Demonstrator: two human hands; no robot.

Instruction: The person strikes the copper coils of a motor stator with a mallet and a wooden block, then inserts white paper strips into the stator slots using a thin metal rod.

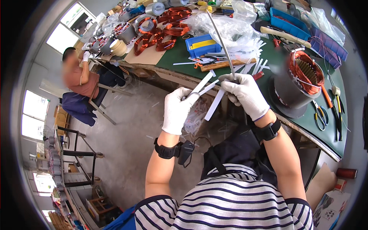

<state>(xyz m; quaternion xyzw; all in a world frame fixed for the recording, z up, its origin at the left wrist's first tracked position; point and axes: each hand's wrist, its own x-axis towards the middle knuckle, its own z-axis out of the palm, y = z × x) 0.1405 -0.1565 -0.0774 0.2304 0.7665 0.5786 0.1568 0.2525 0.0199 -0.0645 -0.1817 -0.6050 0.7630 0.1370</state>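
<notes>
Both my hands wear white gloves and are raised in front of the bench edge. My left hand (178, 109) is closed on narrow white strips (204, 82), which stick out toward my right hand. A small grey curved piece shows at its fingertips; I cannot make out what it is. My right hand (247, 94) grips a long, thin, slightly curved grey metal strip (220, 35) that points up and away over the bench. A wider white strip (215, 105) hangs at the right fingertips; whether they pinch it is unclear.
On the green bench (332, 132) at right stand a motor stator with copper windings (305, 73), scissors (319, 115) and a hammer (336, 94). A blue tray (203, 46), clear plastic bags (226, 28) and copper coils (156, 38) lie farther back. Another person (86, 74) sits at far left.
</notes>
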